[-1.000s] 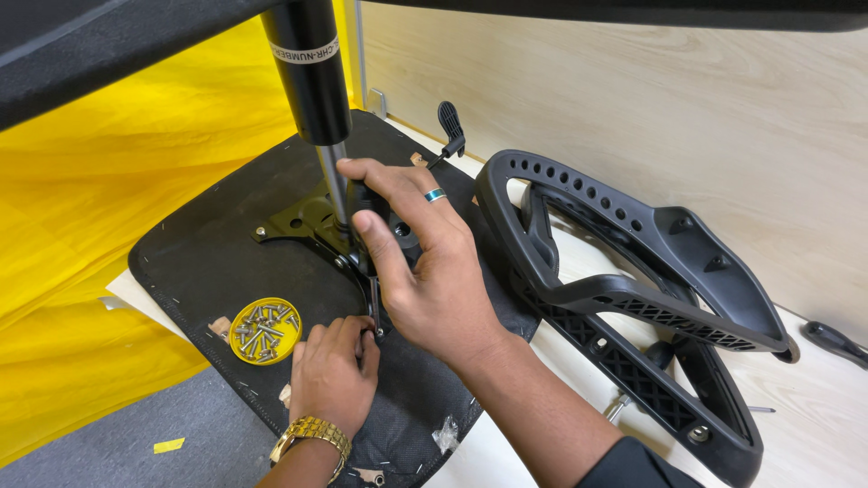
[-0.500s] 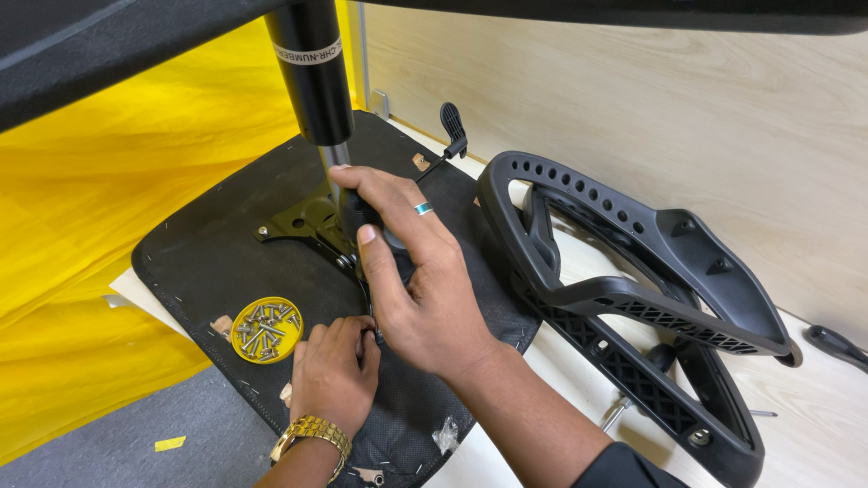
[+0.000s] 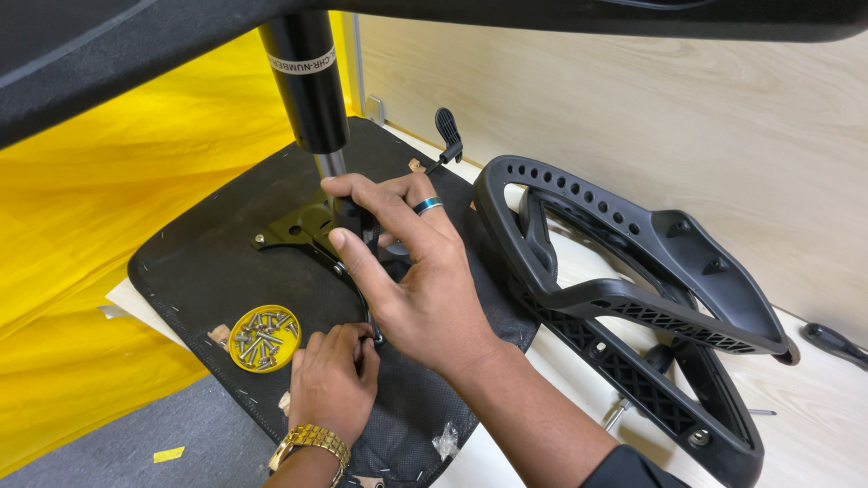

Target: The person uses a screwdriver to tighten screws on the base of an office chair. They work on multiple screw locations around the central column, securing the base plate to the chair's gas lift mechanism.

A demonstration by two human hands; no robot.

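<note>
An upturned black chair seat (image 3: pixel 208 262) lies in front of me with a black metal mechanism plate (image 3: pixel 303 226) on its underside. A black gas cylinder (image 3: pixel 307 81) rises from the plate. My right hand (image 3: pixel 425 289), with a ring on one finger, grips the raised part of the plate just below the cylinder. My left hand (image 3: pixel 333 380), with a gold watch on the wrist, rests on the seat's near side. Its fingers pinch a small metal part (image 3: pixel 372 338) at the plate's near edge, and I cannot tell what kind of part it is.
A yellow lid (image 3: pixel 263 337) holding several screws sits on the seat to the left of my left hand. A black plastic backrest frame (image 3: pixel 633 298) lies to the right. A black lever (image 3: pixel 448 136) sticks out behind the seat. Yellow sheeting (image 3: pixel 117 181) covers the left side.
My right hand has shifted slightly up the plate toward the cylinder and tightened its grip. My left hand has stayed in place.
</note>
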